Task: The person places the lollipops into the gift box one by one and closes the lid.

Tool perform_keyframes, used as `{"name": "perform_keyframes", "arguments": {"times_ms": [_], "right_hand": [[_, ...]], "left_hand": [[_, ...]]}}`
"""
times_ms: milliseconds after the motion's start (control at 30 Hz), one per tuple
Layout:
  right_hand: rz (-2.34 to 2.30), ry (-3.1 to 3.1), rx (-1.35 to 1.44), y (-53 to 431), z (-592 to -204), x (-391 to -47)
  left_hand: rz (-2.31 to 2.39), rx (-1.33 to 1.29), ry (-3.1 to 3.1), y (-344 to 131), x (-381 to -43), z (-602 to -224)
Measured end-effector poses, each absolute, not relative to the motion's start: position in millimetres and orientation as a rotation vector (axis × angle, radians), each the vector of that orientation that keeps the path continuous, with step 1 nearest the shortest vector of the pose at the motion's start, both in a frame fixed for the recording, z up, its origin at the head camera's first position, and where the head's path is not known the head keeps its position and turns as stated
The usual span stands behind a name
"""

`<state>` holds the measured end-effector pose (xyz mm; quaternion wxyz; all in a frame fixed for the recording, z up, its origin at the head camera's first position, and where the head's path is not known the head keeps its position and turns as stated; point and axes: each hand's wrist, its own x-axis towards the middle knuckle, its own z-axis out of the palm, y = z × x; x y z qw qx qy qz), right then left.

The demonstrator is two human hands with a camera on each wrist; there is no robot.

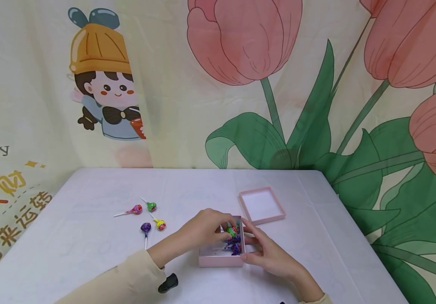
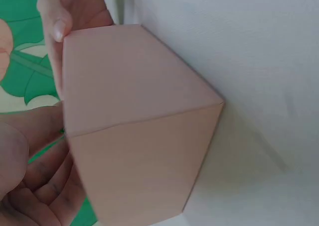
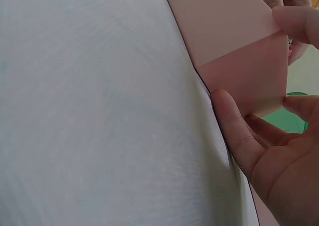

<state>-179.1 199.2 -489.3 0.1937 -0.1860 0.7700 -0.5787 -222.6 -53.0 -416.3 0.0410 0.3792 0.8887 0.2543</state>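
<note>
A pink open box (image 1: 221, 261) stands on the white table. Inside, along its right wall, lie several wrapped lollipops (image 1: 236, 247), mostly dark purple. My left hand (image 1: 206, 226) reaches over the left wall into the box, fingertips and thumb pinching a green lollipop (image 1: 232, 232) with red on its wrapper. From the right, my right hand (image 1: 269, 253) holds the box, its thumb at the near right corner and its fingers along the right wall. In the left wrist view the box walls (image 2: 139, 81) hide what lies inside.
On the left of the white table (image 1: 88, 253) lie a pink lollipop (image 1: 137, 209), a green one, a yellow lollipop (image 1: 160, 224) and a purple lollipop (image 1: 145, 227). Behind the box, to the right, is a pink-rimmed lid (image 1: 263, 220). A printed curtain (image 1: 172, 105) hangs behind the table.
</note>
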Motion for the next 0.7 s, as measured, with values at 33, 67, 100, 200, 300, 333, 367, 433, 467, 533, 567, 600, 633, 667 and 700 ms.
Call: {"name": "perform_keyframes", "arguments": {"times_ms": [33, 67, 100, 200, 300, 333, 367, 433, 467, 533, 567, 600, 633, 667, 700], "right_hand": [[-1.625, 2.157, -0.525, 199.4, -489.3, -179.1], [-1.625, 2.157, -0.530, 199.6, -489.4, -179.0], [-1.625, 2.157, -0.535, 199.8, -489.3, -178.9], [-1.624, 2.154, -0.541, 200.2, -488.0, -178.1], [-1.627, 2.149, -0.550, 199.6, -486.1, -177.0], [-1.628, 2.147, -0.550, 199.4, -485.3, -176.7], [-1.631, 2.146, -0.553, 199.3, -484.6, -176.4], [-1.631, 2.146, -0.555, 199.1, -484.2, -176.1], [-1.632, 2.145, -0.556, 199.0, -484.2, -176.1], [-1.631, 2.149, -0.558, 198.8, -484.6, -176.2], [-1.629, 2.151, -0.558, 198.7, -484.9, -176.4], [-1.626, 2.154, -0.556, 198.7, -485.4, -176.6], [-1.624, 2.158, -0.554, 198.7, -486.0, -176.9], [-1.622, 2.161, -0.552, 198.7, -486.5, -177.2], [-1.619, 2.165, -0.548, 198.8, -487.2, -177.6]], "left_hand": [[0.777, 1.161, 2.715, -52.2, -222.7, -418.3], [0.774, 1.162, 2.711, -51.5, -222.7, -420.3], [0.773, 1.163, 2.706, -51.1, -222.8, -422.5], [0.769, 1.162, 2.695, -51.0, -223.2, -427.8], [0.767, 1.166, 2.688, -52.4, -223.1, -431.4], [0.763, 1.174, 2.689, -52.8, -223.1, -432.3], [0.761, 1.182, 2.691, -53.3, -223.1, -432.9], [0.762, 1.206, 2.694, -54.1, -223.2, -434.6], [0.761, 1.217, 2.697, -54.4, -223.3, -435.4], [0.758, 1.233, 2.706, -54.9, -223.7, -437.4], [0.756, 1.239, 2.709, -55.1, -223.8, -438.4], [0.751, 1.245, 2.713, -55.3, -224.0, -439.5], [0.747, 1.252, 2.717, -55.7, -224.1, -440.7], [0.738, 1.255, 2.722, -55.9, -224.2, -441.9], [0.730, 1.263, 2.730, -56.3, -224.2, -443.1]]}}
